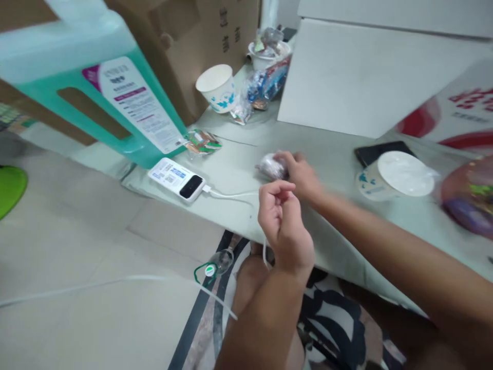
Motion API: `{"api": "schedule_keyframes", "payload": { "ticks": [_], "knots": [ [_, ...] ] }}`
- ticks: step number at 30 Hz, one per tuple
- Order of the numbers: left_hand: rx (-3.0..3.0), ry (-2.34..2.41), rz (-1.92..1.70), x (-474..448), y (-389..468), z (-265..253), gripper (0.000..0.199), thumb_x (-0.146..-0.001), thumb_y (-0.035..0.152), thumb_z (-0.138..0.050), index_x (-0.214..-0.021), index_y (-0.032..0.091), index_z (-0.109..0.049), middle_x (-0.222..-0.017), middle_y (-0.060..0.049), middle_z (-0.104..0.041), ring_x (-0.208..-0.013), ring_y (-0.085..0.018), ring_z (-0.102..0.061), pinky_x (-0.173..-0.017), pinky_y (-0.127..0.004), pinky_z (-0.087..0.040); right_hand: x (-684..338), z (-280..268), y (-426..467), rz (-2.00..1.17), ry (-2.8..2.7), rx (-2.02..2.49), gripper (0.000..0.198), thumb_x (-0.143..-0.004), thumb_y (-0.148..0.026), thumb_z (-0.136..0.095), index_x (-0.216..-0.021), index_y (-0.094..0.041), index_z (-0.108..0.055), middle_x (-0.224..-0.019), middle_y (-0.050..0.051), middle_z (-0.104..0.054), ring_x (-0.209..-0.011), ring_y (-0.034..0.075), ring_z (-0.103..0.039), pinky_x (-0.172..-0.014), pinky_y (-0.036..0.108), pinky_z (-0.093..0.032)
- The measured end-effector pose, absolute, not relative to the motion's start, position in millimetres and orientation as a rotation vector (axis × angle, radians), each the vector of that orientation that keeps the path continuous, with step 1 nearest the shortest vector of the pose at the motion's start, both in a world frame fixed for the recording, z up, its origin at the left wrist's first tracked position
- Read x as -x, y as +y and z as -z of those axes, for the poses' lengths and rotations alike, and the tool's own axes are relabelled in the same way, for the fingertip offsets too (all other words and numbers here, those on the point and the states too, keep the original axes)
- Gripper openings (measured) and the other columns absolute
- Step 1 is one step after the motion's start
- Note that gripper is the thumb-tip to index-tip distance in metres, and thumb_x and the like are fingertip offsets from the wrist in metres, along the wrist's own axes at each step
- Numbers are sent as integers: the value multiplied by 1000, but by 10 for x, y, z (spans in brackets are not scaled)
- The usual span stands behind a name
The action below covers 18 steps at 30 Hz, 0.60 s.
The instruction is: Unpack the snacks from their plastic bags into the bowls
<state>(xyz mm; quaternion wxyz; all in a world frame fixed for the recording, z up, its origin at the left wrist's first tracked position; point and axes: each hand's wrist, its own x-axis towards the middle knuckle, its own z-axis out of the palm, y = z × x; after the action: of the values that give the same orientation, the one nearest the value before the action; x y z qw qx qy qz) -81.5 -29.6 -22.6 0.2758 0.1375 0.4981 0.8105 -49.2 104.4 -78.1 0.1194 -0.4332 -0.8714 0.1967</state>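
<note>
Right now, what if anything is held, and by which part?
The right hand touches the plastic bundle at its upper right; gripping is unclear. Nothing shows in the left hand.

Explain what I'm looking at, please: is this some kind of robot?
No robot: these are a person's two bare hands. The only picture comes from a camera worn on that person's head, looking forward and down. The right hand touches a crumpled plastic bundle on the table; blur hides how firmly. The left hand is half curled, nothing clearly held. Also on the table: a jug of green liquid, a white device and a paper cup.
</note>
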Motion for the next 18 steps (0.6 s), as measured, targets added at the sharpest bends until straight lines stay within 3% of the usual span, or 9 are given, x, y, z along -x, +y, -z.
{"api": "schedule_keyframes", "payload": {
  "ticks": [3, 8, 13, 18],
  "knots": [
    [-529, 1270, -2073, 746, -259, 216, 9, -80, 15, -55, -80, 24, -59, -78, -1, -54, -72, -14, -51, -71, -27, -45, -615, 873, 645, -489, -2406, 1345, 59, -78, -44, -69, -131, -24, -58, -111, 13, -61, -101, 32, -60, -89, 44, -48],
    [-962, 1300, -1536, 407, -116, 287, 3, -84, 24, -61, -85, 24, -58, -69, 2, -52, -65, -14, -51, -65, -28, -43, -1818, 902, 201, -360, -2202, 1614, 59, -78, -54, -70, -128, -24, -61, -118, 14, -68, -109, 37, -59, -94, 51, -41],
    [-1384, 1716, -727, -73, 60, 463, 31, -84, 52, -68, -95, 25, -59, -79, -3, -67, -76, -22, -62, -76, -37, -46, -2149, 845, 108, -536, -2114, 1560, 60, -85, -57, -62, -136, -26, -61, -102, 10, -74, -96, 32, -63, -89, 45, -42],
    [-1557, 1785, -603, -395, 240, 600, 50, -84, 56, -68, -119, 23, -57, -101, -10, -73, -95, -28, -69, -86, -40, -48, -2254, 838, 149, -694, -2088, 1448, 48, -90, -48, -54, -131, -25, -65, -85, 6, -72, -85, 27, -63, -84, 41, -41]
  ]
}}
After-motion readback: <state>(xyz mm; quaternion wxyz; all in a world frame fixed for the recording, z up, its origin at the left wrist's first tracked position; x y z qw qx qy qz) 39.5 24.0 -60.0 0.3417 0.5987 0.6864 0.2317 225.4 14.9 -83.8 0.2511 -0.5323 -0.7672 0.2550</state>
